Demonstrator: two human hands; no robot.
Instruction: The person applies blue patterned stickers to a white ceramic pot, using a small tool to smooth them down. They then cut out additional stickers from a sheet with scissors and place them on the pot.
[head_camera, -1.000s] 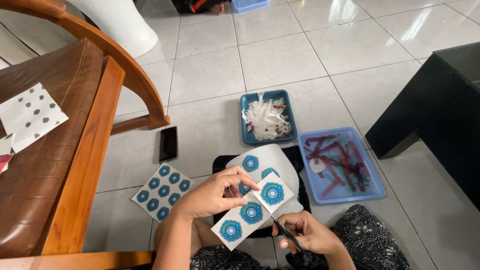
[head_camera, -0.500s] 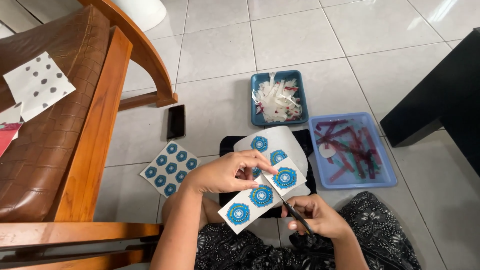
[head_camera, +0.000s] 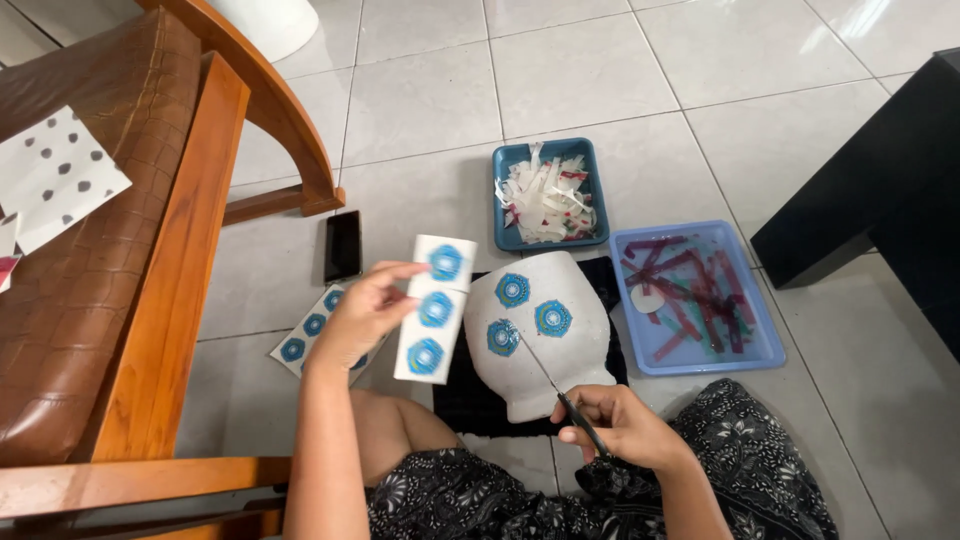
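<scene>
While the raised left hand (head_camera: 365, 310) pinches a paper strip (head_camera: 435, 308), the right hand (head_camera: 625, 425) grips scissors (head_camera: 555, 375) in its closed grip

The left hand (head_camera: 365, 312) has lifted the cut paper strip (head_camera: 436, 308) leftward off the white jar (head_camera: 540, 335), scissors (head_camera: 560, 385) now closed.

Left hand (head_camera: 362, 312) with sticker strip (head_camera: 436, 308); right hand (head_camera: 618, 425) with probably scissors (head_camera: 556, 378).

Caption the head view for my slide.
Left hand holds a sticker strip; right hand holds scissors over a white vase.
</scene>
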